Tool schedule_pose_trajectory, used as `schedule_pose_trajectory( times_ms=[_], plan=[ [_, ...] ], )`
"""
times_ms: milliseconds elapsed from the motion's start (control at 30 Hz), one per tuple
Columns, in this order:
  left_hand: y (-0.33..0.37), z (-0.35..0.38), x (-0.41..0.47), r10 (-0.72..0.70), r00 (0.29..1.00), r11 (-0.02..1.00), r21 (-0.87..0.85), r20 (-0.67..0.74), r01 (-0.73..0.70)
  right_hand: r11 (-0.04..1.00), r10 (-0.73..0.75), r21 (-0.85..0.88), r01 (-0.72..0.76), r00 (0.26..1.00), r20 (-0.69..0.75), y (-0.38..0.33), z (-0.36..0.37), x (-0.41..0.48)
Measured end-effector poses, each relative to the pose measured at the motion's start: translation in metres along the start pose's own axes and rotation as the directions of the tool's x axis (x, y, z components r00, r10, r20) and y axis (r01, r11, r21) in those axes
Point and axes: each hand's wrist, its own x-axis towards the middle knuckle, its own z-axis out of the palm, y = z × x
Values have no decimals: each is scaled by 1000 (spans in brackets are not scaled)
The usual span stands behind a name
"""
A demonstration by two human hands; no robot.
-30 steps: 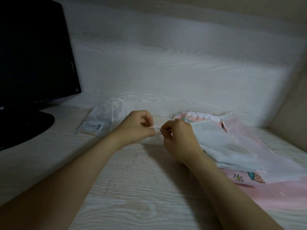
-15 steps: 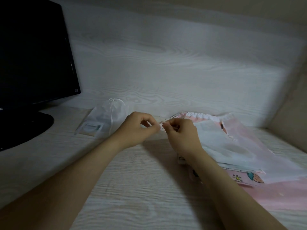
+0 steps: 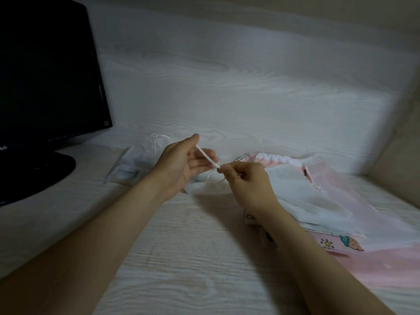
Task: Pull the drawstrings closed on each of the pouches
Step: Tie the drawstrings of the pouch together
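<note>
1. Right hand (image 3: 247,180): fingertips (image 3: 221,170) curled, pinching the lower end of a white drawstring (image 3: 208,156).
2. Left hand (image 3: 181,164): fingers (image 3: 204,155) nearly straight and spread, palm turned toward the right hand. The cord lies taut across them and runs up to the thumb. No clamp by the thumb shows.
3. White pouch (image 3: 204,186): lies on the desk (image 3: 181,258) just below both hands. The cord leads into it, but its mouth is hidden behind the right hand.
4. Sheer pouch (image 3: 141,160): left of the hands, near the monitor (image 3: 45,76). Its top is gathered and its cord loose. Judged done.
5. Stack of pouches (image 3: 318,196): right of the hands, white over pink print, lying flat. The number of layers cannot be told.

Status, as a judgement: 1 closed, 1 in hand and not yet cinched, and the stack still to do. The task is at an early stage.
</note>
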Motion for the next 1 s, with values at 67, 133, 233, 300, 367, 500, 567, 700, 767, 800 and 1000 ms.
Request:
schedule_pose_trajectory(
  times_ms=[67, 133, 233, 300, 367, 500, 567, 700, 767, 800, 1000],
  plan=[
    [1, 1, 0, -39, 999, 999, -3, -12, 39, 999, -7, -47, 8, 1000, 26, -1, 1, 0],
    [-1, -3, 3, -3, 998, 991, 133, -60, 11, 992, -10, -127, 13, 1000, 19, 2, 0, 1],
    [-3, -7, 7, 118, 984, 947, 313, -137, -70, 916, -29, -400, 27, 1000, 1, 6, -5, 4],
    [-4, -9, 6, 225, 963, 874, 467, -150, -132, 848, -6, -530, 0, 1000, -10, 4, -8, 3],
    [-4, -11, 2, 297, 952, 784, 588, -73, -199, 812, 0, -583, -23, 999, -39, 5, -8, 2],
    [-4, -18, -8, 370, 904, 326, 882, 212, -340, 909, -149, -402, 106, 986, -76, 13, -6, 6],
    [-5, -21, -10, 350, 898, 129, 936, 266, -328, 940, -164, -318, 123, 981, -105, 13, -7, 6],
    [-8, -23, -8, 387, 886, 97, 944, 256, -315, 973, -64, -227, 48, 996, -62, 10, -6, 4],
    [-9, -22, -6, 396, 883, 33, 957, 252, -288, 985, -20, -170, 20, 1000, 3, 8, -4, 2],
    [-10, -22, -6, 395, 884, 13, 960, 251, -278, 988, -22, -153, 26, 999, 27, 7, -3, 1],
    [-23, -18, -4, 209, 950, 31, 969, 233, -245, 966, -128, -195, 170, 969, 210, 8, 5, -6]
  ],
)
